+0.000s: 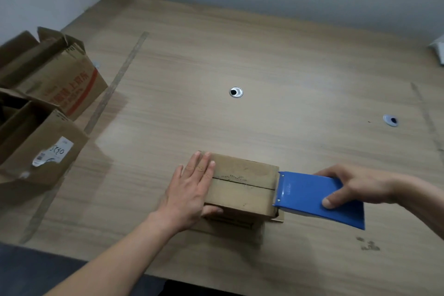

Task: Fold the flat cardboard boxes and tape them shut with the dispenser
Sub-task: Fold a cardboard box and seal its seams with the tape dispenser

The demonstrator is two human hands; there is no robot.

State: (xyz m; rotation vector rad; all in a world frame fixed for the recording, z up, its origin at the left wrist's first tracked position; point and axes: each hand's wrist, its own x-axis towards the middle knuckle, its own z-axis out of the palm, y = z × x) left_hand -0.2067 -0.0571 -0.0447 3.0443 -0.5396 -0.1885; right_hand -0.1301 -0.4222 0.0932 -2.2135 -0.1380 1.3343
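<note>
A small folded cardboard box [245, 190] stands near the table's front edge, its top flaps closed along a middle seam. My left hand [192, 187] lies flat on the box's left end, fingers straight, thumb against the near side. My right hand [353, 187] grips the blue tape dispenser [312, 197], thumb on its top. The dispenser's front edge touches the box's right end at the seam.
Two larger open cardboard boxes [48, 74] [36, 146] stand at the table's left edge. Two round cable grommets [236, 92] [391, 120] sit in the wooden tabletop [264, 55]. A white object [438, 49] is at the far right edge. Walls close the back and left.
</note>
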